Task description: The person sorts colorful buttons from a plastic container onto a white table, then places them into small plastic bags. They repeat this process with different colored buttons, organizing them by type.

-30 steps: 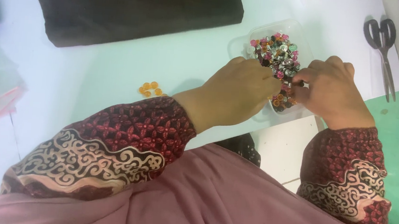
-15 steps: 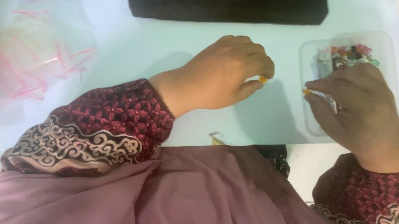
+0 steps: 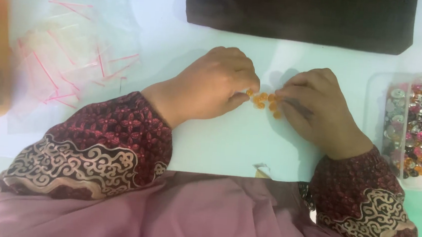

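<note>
Now both your hands have left the clear box point(image 3: 374, 161); left hand point(image 3: 208, 90) and right hand point(image 3: 321, 114) pinch orange beads point(image 3: 262, 100) on the surface point(image 3: 219, 144), gathering them together.

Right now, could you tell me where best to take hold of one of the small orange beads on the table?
Probably pinch a single orange bead across its sides from above: they lie flat, clustered between the left hand and right hand.

Both arms in long dark red sleeves point(image 3: 114, 136) with small floral print; cream scrollwork band across each upper sleeve point(image 3: 74, 165). Plain mauve-pink cloth point(image 3: 188, 214) over the chest and lap. Hands bare, no rings or watch seen
</note>
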